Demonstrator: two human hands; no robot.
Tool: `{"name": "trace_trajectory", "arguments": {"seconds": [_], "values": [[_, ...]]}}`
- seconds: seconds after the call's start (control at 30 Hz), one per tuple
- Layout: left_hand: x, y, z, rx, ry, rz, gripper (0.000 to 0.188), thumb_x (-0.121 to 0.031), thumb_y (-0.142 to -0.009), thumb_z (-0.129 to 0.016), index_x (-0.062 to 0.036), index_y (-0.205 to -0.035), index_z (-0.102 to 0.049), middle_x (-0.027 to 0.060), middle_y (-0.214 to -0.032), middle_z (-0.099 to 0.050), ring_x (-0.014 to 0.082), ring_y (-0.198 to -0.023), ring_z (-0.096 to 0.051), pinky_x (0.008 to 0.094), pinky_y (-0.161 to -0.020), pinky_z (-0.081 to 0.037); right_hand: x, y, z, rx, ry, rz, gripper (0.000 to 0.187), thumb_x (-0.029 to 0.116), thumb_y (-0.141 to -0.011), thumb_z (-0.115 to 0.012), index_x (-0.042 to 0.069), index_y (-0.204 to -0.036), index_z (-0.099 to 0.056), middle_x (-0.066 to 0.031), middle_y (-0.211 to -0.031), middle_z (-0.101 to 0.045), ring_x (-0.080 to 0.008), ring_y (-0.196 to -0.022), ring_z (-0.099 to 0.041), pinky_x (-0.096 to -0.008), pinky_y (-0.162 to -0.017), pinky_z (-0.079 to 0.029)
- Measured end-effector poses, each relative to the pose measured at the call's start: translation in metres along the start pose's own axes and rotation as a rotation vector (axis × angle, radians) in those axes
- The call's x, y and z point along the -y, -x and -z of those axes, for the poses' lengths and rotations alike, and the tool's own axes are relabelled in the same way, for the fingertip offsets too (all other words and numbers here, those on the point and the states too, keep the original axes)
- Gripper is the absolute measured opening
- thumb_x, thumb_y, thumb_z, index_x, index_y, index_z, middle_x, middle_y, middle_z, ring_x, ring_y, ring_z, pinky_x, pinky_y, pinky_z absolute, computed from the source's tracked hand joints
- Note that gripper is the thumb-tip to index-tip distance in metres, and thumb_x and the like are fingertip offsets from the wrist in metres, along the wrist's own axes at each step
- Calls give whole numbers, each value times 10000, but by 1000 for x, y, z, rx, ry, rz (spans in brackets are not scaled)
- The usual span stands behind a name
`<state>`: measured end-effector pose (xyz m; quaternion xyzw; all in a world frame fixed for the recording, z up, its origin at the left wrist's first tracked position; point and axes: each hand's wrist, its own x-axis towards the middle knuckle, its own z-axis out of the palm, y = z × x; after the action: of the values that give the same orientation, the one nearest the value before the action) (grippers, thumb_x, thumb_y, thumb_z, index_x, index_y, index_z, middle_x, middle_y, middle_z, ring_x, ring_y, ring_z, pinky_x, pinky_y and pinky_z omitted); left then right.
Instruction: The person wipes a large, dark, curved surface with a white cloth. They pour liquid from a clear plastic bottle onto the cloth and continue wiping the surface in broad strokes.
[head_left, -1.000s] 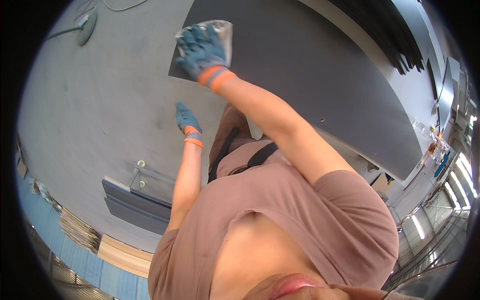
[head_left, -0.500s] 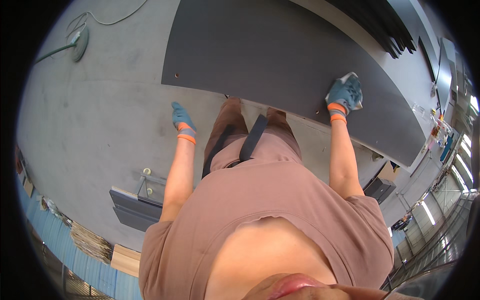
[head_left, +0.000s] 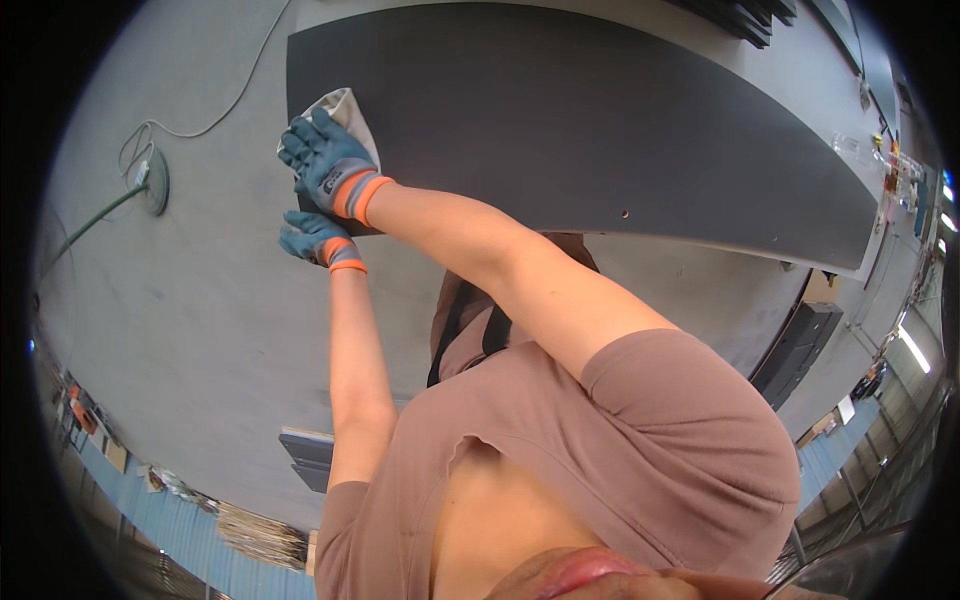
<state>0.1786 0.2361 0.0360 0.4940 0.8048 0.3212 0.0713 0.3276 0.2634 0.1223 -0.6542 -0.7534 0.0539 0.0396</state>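
A long dark grey panel (head_left: 600, 130) lies across the far side in front of me, with a small hole near its near edge. My right hand (head_left: 326, 160), in a blue-and-grey work glove with an orange cuff, is stretched across to the panel's left end. Under it is a crumpled off-white cloth (head_left: 350, 115), pressed against the panel's surface, its folds showing beyond the fingers. My left hand (head_left: 315, 240), gloved alike, is close to the panel's near left corner, just below the right hand. Its fingers point left, holding nothing visible; whether it touches the edge I cannot tell.
On the floor at left stands a round green base with a pole (head_left: 154, 182), a pale cable (head_left: 215, 125) running from it. Dark panels (head_left: 308, 455) are stacked low at left. Dark boxes (head_left: 800, 350) lie at right, and dark profiles (head_left: 735, 18) at the top right.
My right hand has swept the cloth from the panel's right part to its left end. My left hand has moved slightly left, up to the near left corner, and my body has turned left.
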Motion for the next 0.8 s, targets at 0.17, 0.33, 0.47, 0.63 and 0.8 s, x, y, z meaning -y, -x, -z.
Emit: {"name": "trace_trajectory", "arguments": {"seconds": [0.17, 0.33, 0.47, 0.63, 0.8], "values": [[16, -11, -9, -99, 28, -129, 557, -401, -1063, -486, 61, -831, -694, 254, -818, -725, 414, -728, -678, 477, -664, -513, -76, 12, 4, -111, -24, -143, 582, 488, -1003, -533, 214, -1516, -541, -37, -1626, -463, -231, -1531, -365, -516, -1275, -173], [4, -11, -4, 15, -49, 78, 526, -412, -1063, -466, 3, -844, -705, 169, -820, -727, 351, -728, -677, 432, -644, -522, -251, 94, 12, -322, -19, -495, 508, 483, -973, -555, 158, -1355, -642, -91, -1447, -604, -308, -1384, -503, -527, -1172, -310], [-4, -15, 0, 93, -151, 187, 548, -445, -1067, -407, -37, -887, -725, 144, -886, -760, 339, -782, -729, 419, -646, -553, -380, 264, 29, -168, 298, -837, 602, 476, -977, -537, 172, -1496, -553, -112, -1545, -536, -322, -1482, -422, -632, -1205, -234], [-6, -15, 6, 76, -162, 252, 532, -430, -1054, -420, -38, -838, -707, 101, -796, -720, 284, -716, -666, 394, -630, -503, -472, 521, 45, -59, 446, -1266, 422, 438, -972, -508, 101, -984, -762, -150, -1117, -747, -337, -1055, -699, -478, -861, -536], [-8, -15, 13, 64, -213, 233, 508, -423, -1061, -399, -55, -909, -714, 126, -886, -750, 330, -838, -731, 428, -683, -561, -448, 533, 35, 90, 554, -1565, 483, 484, -997, -513, 111, -1241, -697, -129, -1284, -667, -320, -1233, -615, -487, -997, -480]]}}
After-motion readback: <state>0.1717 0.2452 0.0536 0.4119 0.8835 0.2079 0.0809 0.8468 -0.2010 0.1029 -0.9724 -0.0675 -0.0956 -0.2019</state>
